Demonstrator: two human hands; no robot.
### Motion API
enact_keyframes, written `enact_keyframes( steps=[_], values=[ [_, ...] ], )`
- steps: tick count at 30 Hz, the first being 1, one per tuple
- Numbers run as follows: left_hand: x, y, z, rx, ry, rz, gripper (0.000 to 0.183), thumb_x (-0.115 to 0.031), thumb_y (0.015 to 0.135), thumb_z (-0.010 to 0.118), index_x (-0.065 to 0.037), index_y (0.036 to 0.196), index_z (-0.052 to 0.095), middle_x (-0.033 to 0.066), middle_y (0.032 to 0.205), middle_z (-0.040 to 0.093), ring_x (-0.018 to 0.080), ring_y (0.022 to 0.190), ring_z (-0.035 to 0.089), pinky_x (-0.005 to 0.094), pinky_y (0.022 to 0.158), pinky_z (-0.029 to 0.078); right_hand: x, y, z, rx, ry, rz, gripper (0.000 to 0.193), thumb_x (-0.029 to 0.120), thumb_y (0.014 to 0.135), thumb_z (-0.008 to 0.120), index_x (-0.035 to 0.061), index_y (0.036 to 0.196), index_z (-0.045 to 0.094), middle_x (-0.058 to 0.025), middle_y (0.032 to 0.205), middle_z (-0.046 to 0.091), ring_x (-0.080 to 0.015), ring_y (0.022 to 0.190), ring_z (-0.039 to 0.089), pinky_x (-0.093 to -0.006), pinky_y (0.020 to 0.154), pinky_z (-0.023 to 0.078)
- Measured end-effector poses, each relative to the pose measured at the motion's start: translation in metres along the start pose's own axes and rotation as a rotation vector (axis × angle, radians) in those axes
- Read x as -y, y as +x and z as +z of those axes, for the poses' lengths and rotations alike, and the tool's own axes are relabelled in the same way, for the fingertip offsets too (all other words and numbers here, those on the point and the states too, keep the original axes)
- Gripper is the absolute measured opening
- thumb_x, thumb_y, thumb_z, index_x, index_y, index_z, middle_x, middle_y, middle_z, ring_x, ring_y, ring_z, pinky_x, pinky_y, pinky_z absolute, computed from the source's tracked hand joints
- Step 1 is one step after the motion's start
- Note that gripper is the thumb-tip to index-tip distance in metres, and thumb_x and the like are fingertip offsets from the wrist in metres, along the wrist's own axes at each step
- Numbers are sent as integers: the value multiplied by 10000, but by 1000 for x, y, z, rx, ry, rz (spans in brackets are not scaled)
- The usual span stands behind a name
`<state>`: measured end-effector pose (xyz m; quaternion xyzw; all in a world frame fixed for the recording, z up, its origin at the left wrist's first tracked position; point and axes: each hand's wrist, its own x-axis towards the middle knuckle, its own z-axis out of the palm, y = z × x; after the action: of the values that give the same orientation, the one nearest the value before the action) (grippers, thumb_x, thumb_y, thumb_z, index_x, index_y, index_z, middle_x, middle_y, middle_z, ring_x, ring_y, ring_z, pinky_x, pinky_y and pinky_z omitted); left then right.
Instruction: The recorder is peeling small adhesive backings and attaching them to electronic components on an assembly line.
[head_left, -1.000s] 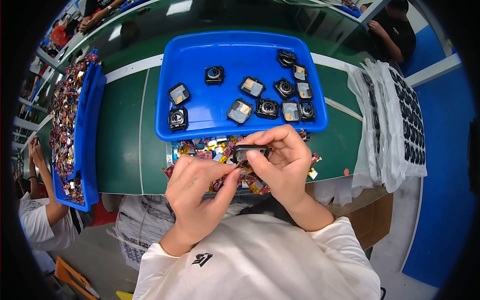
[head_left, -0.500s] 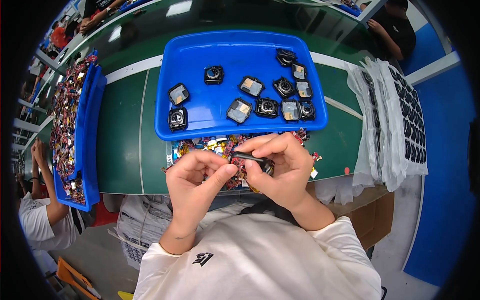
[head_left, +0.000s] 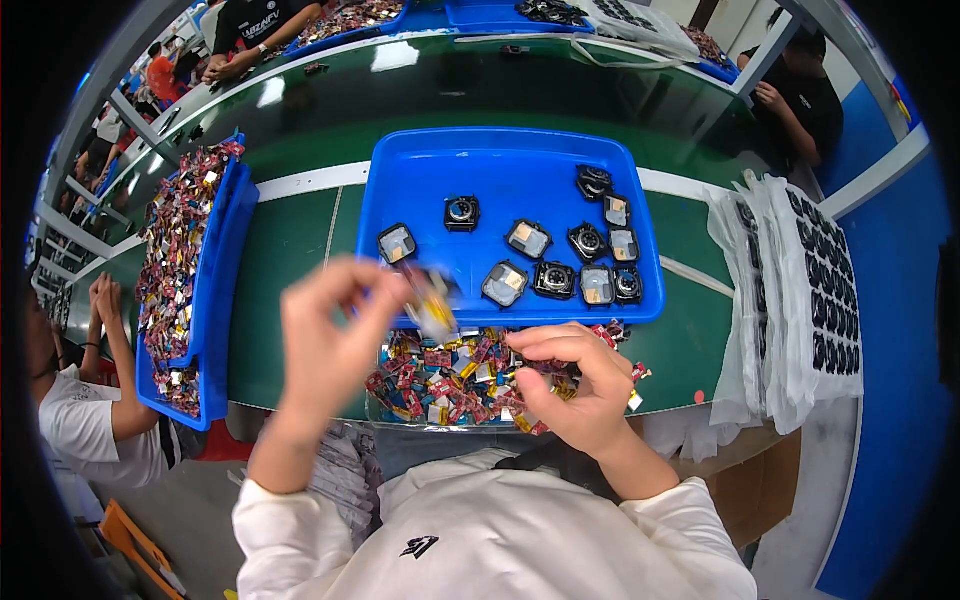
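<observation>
My left hand (head_left: 330, 330), smeared by motion, is raised over the near left edge of the blue tray (head_left: 420, 145). Thumb and fingers pinch a blurred smartwatch case (head_left: 437, 300), dark with yellow and whitish patches. My right hand (head_left: 585, 385) hovers above the right part of a pile of small red circuit boards with silver and yellow parts (head_left: 440, 385); its thumb and fingers are apart, with nothing visible between them. Inside the tray lie several black smartwatch cases, some with the round sensor back up (head_left: 554, 279), others with the grey inner face up (head_left: 505, 284).
A long blue bin (head_left: 215, 300) heaped with similar boards stands at the left. Stacked white sheets holding black parts (head_left: 820, 270) are on the right. Across the green table (head_left: 290, 240) are other people's hands (head_left: 222, 70); a co-worker (head_left: 85, 410) sits at the left.
My hands have separated. The left has swung left and away from me with the watch case, while the right has let go of it. The whole view has shifted, showing more of the far side.
</observation>
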<state>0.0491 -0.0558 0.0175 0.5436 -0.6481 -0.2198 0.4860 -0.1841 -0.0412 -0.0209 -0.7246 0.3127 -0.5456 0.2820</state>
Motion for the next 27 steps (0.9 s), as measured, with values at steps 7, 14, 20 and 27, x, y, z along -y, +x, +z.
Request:
enact_keyframes(
  steps=[7, 14, 20, 27],
  values=[
    [145, 188, -46, -258, 409, -285, 329, -405, 762, 735, -107, 900, 750, 66, 812, 713, 181, 754, 666, 323, 694, 492, 7, -1, 11, 1, -28, -101, 134, -30, 719, 693, -6, 833, 626, -138, 852, 703, -203, 703, 648, -287, 628, 493],
    [176, 216, 14, -126, 659, -598, 343, -493, 754, 721, -212, 948, 761, 56, 1006, 712, 277, 943, 660, 388, 804, 477, 7, -7, 8, 69, -183, -90, 156, -10, 658, 731, 29, 792, 661, -96, 925, 693, -251, 824, 628, -355, 725, 499],
    [160, 170, -3, -114, 430, -243, 322, -415, 802, 699, -138, 960, 743, 35, 859, 709, 185, 805, 660, 328, 701, 478, 5, -12, 15, 160, -235, -76, 173, 12, 654, 754, 36, 796, 658, -83, 969, 675, -274, 880, 610, -368, 755, 502],
    [17, 11, -34, 199, 274, 210, 126, -123, 691, 769, -60, 762, 685, 29, 733, 657, 151, 709, 581, 278, 618, 419, -3, -14, 18, 168, -281, -77, 125, 58, 698, 734, 34, 784, 647, -63, 976, 657, -247, 896, 596, -354, 740, 490]
  ],
)
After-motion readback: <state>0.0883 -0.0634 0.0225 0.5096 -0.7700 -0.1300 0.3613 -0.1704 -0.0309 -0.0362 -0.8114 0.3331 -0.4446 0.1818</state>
